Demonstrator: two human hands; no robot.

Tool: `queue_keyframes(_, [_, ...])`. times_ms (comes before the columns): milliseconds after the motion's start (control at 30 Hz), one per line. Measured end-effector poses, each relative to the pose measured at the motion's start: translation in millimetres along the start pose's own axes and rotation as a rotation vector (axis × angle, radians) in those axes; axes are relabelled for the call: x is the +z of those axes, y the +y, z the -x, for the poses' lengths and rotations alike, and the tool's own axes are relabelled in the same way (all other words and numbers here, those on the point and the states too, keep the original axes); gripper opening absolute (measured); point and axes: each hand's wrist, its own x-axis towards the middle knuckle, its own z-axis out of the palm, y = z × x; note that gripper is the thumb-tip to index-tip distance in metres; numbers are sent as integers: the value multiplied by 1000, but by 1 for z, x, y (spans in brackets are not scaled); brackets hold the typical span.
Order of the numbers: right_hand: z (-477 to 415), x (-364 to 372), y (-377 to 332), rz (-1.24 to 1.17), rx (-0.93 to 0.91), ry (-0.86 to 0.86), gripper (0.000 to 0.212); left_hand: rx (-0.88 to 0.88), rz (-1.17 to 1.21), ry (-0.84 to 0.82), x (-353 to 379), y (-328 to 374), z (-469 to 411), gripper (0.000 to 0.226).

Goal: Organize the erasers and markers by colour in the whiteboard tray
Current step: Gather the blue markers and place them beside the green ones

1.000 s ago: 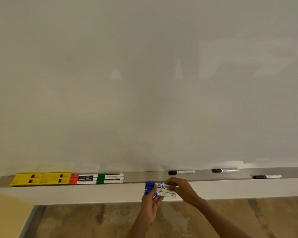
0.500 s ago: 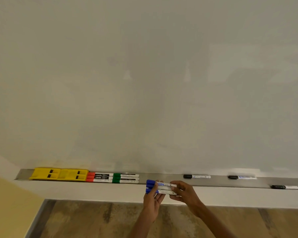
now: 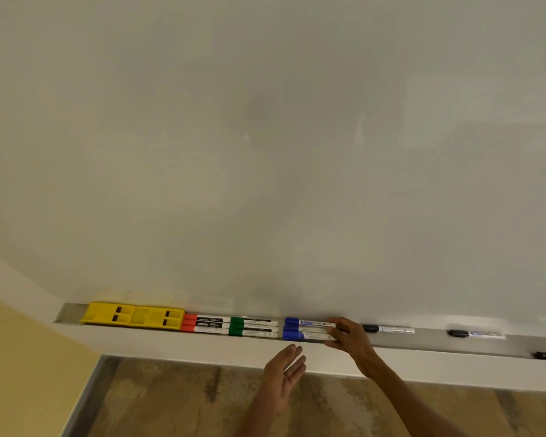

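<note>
- Since a second ago: three blue markers [image 3: 308,329] moved from both hands into the tray [image 3: 429,340], at 3 o'clock of three green markers [image 3: 253,327].
- Right hand [image 3: 347,337]: closed on the blue markers' ends.
- Left hand [image 3: 286,372]: spread wide, empty, at 6 o'clock.
- Two yellow erasers [image 3: 133,315], three red markers [image 3: 204,324], three black markers [image 3: 388,329].

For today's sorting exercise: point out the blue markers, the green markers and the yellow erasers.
blue markers [image 3: 308,329]: head view, middle barrel.
green markers [image 3: 252,327]: head view, middle marker's barrel.
yellow erasers [image 3: 133,316]: head view, top where the two meet.
</note>
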Motion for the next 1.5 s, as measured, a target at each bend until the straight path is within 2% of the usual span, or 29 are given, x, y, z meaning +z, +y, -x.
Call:
queue_keyframes(300, [-11, 34, 0, 145, 76, 116, 22, -13, 29, 24, -25, 7, -4, 44])
queue_keyframes(433, [-12, 51, -1, 61, 174, 234, 40, -15, 28, 8, -24, 6, -5, 43])
queue_keyframes(533, [-11, 57, -2, 16, 191, 292, 45, -22, 27, 10, -21, 7, -5, 43])
queue_keyframes(833, [-1, 56, 9, 155, 83, 342, 30, -38, 54, 10, -1, 8, -16, 37])
queue_keyframes(1200, [1, 51, 10, 311, 0, 402, 31, 19, -146, 58, 3, 14, -21, 34])
queue_keyframes(1500, [4, 52, 10, 457, -38, 360, 35, 35, -121, 82, 6, 21, -24, 34])
